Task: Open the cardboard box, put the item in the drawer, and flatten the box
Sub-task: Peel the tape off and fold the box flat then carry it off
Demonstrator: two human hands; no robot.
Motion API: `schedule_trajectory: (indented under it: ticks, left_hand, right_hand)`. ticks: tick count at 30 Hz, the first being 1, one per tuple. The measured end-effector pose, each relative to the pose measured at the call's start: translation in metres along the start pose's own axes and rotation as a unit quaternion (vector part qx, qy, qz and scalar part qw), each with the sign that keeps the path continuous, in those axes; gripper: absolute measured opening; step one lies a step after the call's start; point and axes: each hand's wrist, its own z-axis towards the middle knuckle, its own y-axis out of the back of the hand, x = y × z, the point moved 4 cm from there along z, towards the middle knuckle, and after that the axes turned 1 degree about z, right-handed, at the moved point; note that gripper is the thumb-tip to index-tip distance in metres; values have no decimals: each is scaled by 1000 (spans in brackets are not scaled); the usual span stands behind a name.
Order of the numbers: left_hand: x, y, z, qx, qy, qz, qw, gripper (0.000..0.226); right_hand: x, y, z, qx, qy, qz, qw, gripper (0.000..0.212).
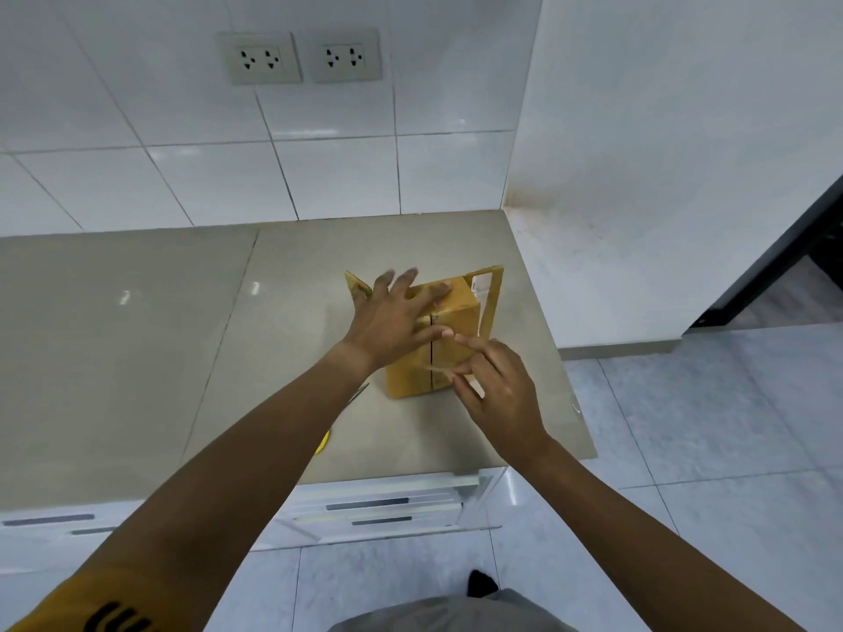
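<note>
A cardboard box [449,344] stands on the table [137,321]. The left hand [392,319] presses flat on top; the right hand [497,385] pinches clear tape [440,369].

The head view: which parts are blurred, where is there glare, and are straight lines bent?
Head view: the left hand, pressing on the cardboard box, has motion-blurred fingertips; the right hand pinching clear tape is sharper. Glare patches lie on the countertop and wall tiles. Wide-angle distortion bends the tile lines.
</note>
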Motion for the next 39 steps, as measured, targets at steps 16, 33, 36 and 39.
schedule_trajectory:
  ticks: [16,33,36,39]
  left_hand:
    - [52,12,-46,-94,320,-534,777,62]
    - [51,-57,-102,96,502,-684,520,70]
    - [49,-64,-106,96,505,-691,508,71]
    - [49,-69,-109,82,509,-706,486,78]
  right_hand:
    - [10,53,44,-93,-90,125,984,19]
    - [4,84,89,-151,-158,203,954,19]
    - [-1,88,86,-158,-163,218,949,16]
    - [-5,92,86,-175,-174,235,940,17]
